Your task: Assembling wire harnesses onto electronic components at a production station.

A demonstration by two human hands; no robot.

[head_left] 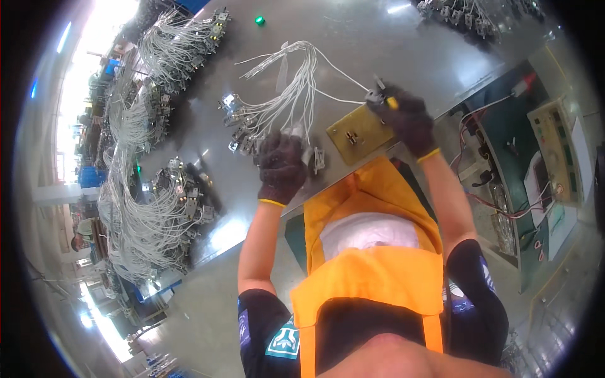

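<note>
My left hand (282,162), in a dark glove with a yellow cuff, is closed over the near end of a bundle of white wires (301,82); its fingertips and whatever they grip are hidden. Small metal connectors (234,103) on the wire ends lie around that hand. Also gloved, my right hand (406,118) is closed around a small grey wired part (375,96), which two white wires from the bundle run to. Something yellow shows between those fingers, too small to name. Below the right hand, a brass-coloured plate (358,135) with a small fitting in its middle lies at the table's near edge.
Large heaps of white wires with metal ends (148,214) line the table's left side. Another cluster (463,16) lies far right. A small green round thing (259,21) sits at the back. To the right, a beige panel (554,154) and loose red and white cables stand on a green surface.
</note>
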